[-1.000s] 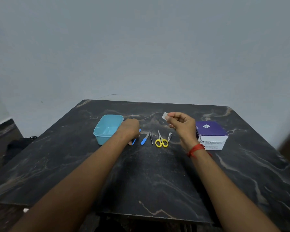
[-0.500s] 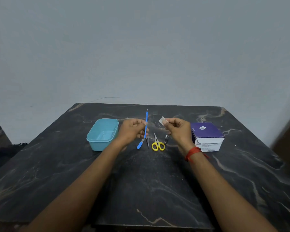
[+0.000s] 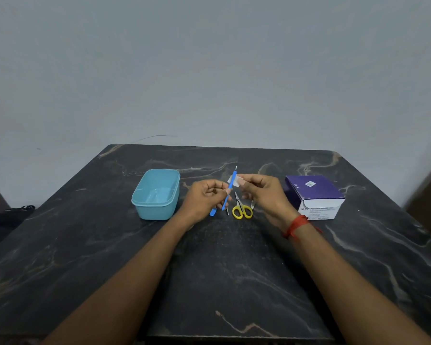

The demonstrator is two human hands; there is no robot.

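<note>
Dark veined stone table (image 3: 209,282) by a grey wall (image 3: 209,70) bears a teal tub (image 3: 157,195), yellow scissors (image 3: 241,211) and a purple box (image 3: 314,195), while above the scissors the left hand (image 3: 204,197) pinches a blue tool (image 3: 230,188), near upright, its stem touching a white pad (image 3: 237,181) pinched by the right hand (image 3: 266,192).

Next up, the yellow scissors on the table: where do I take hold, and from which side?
Take the yellow scissors by the two handle loops, from above on the near side. They lie flat on the table, loops toward the person, closed blades pointing away, so the near end is blunt and widest. Mind the thin metal tool close on their left.
</note>
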